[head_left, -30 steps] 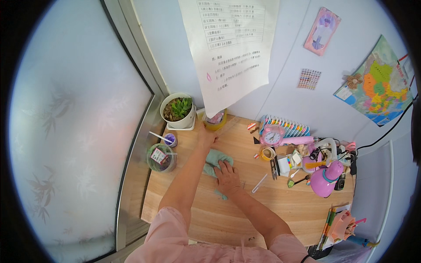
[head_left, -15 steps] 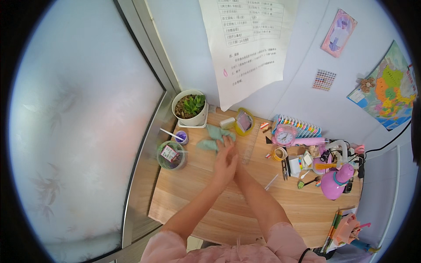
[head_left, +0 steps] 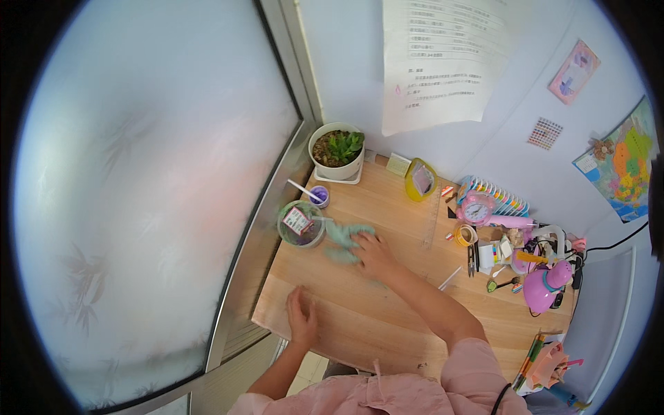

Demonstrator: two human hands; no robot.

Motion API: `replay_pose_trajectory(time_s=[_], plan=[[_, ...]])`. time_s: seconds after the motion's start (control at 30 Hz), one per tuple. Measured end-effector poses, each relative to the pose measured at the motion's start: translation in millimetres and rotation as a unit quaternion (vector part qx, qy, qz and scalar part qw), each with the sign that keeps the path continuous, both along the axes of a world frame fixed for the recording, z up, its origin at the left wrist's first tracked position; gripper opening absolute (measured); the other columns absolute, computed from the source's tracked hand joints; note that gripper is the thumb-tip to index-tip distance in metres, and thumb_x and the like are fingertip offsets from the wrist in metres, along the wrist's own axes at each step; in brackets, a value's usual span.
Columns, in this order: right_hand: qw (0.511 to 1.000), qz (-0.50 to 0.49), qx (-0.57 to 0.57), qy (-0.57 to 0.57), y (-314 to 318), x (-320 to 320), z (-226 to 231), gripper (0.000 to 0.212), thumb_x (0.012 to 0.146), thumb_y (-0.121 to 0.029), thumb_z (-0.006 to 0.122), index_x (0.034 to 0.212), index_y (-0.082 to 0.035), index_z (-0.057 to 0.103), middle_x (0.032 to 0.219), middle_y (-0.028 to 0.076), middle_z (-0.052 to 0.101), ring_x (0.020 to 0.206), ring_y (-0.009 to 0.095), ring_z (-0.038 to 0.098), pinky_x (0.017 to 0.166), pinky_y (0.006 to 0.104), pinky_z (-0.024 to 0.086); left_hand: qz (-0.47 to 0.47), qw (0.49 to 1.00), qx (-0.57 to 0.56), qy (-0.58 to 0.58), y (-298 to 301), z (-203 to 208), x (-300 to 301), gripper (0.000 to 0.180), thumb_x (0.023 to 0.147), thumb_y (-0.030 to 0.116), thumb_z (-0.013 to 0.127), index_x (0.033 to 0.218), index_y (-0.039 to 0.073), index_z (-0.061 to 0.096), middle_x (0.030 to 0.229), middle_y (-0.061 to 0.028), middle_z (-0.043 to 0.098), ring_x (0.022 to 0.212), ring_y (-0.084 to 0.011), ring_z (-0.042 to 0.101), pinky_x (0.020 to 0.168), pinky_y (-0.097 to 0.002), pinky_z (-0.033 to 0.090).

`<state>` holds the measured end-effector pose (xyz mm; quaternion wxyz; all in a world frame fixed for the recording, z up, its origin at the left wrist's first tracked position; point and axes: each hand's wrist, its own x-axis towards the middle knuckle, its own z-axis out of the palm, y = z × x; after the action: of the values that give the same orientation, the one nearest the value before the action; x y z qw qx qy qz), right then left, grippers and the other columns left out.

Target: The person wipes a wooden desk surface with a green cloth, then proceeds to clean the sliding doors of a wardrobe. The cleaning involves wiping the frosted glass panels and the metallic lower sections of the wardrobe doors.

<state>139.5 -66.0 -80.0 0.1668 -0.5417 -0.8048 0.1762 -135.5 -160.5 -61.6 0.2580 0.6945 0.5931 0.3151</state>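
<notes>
My right hand (head_left: 374, 254) presses a pale green cloth (head_left: 340, 238) against the wooden desk (head_left: 366, 304), its fingers over the cloth's right side. The cloth is bunched and slightly blurred. Close to its left stands a clear round tub (head_left: 299, 225) with a white and red label. Behind the tub is a small cup of purple stuff (head_left: 319, 198), a white stick leaning in it. Nothing shows in my left hand (head_left: 301, 317), which rests by the desk's front left edge with fingers stretched out.
A potted plant (head_left: 337, 153) stands at the back left. Along the wall are a pale box (head_left: 398, 164) and a yellow container (head_left: 420, 180). A clear ruler (head_left: 431, 220) and a white stick (head_left: 450, 278) lie on the right. Beyond are a pink clock (head_left: 476, 208) and a purple lamp (head_left: 541, 290).
My hands were together on the cloth; now they are apart. My left hand has drawn back to the front left edge. The right has brought the cloth nearer the clear tub. The view has shifted.
</notes>
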Motion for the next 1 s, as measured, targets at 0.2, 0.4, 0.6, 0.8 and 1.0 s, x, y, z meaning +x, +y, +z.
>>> replay_pose_trajectory(time_s=[0.2, 0.4, 0.6, 0.8, 1.0], plan=[[0.961, -0.241, 0.133, -0.003, 12, 32, -4, 0.043, 0.066, -0.013, 0.068, 0.108, -0.011, 0.068, 0.132, 0.012, 0.053, 0.124, 0.032, 0.045, 0.096, 0.0500, 0.039, 0.223, 0.884, -0.159, -0.378, 120, 19, 29, 0.065, 0.095, 0.030, 0.060, 0.145, 0.000, 0.031, 0.133, -0.0124, 0.047, 0.104, -0.0198, 0.057, 0.077, -0.0320, 0.051], [0.994, -0.061, 0.086, -0.010, -58, -32, 17, 0.042, 0.064, -0.009, 0.065, 0.106, -0.011, 0.068, 0.132, 0.012, 0.053, 0.125, 0.031, 0.046, 0.095, 0.0465, 0.038, 0.114, 0.893, -0.239, -0.365, 171, -6, 30, 0.061, 0.092, 0.031, 0.065, 0.140, 0.001, 0.042, 0.117, -0.0084, 0.059, 0.084, -0.0152, 0.062, 0.060, -0.0287, 0.051], [0.990, -0.089, 0.106, 0.040, -85, -44, 19, 0.041, 0.061, -0.008, 0.066, 0.102, -0.012, 0.068, 0.127, 0.009, 0.058, 0.124, 0.028, 0.048, 0.095, 0.0444, 0.037, 0.061, 0.901, -0.268, -0.336, 159, -11, 94, 0.062, 0.092, 0.030, 0.064, 0.141, 0.000, 0.041, 0.118, -0.0109, 0.059, 0.098, -0.0162, 0.058, 0.083, -0.0293, 0.047], [0.991, -0.104, 0.080, 0.024, -91, -53, 24, 0.044, 0.064, -0.009, 0.068, 0.108, -0.012, 0.066, 0.133, 0.010, 0.053, 0.126, 0.029, 0.046, 0.098, 0.0466, 0.036, 0.010, 0.888, -0.186, -0.420, 226, -12, 114, 0.072, 0.096, 0.032, 0.057, 0.150, 0.000, 0.021, 0.145, -0.0179, 0.038, 0.132, -0.0220, 0.039, 0.106, -0.0323, 0.034], [0.988, -0.140, 0.065, 0.010, -65, -61, 10, 0.052, 0.071, -0.005, 0.063, 0.123, -0.009, 0.056, 0.140, 0.017, 0.045, 0.131, 0.037, 0.040, 0.103, 0.0531, 0.033, -0.009, 0.895, -0.203, -0.397, 209, 22, 139, 0.063, 0.097, 0.028, 0.055, 0.146, -0.002, 0.027, 0.142, -0.0159, 0.044, 0.130, -0.0215, 0.043, 0.105, -0.0317, 0.035]])
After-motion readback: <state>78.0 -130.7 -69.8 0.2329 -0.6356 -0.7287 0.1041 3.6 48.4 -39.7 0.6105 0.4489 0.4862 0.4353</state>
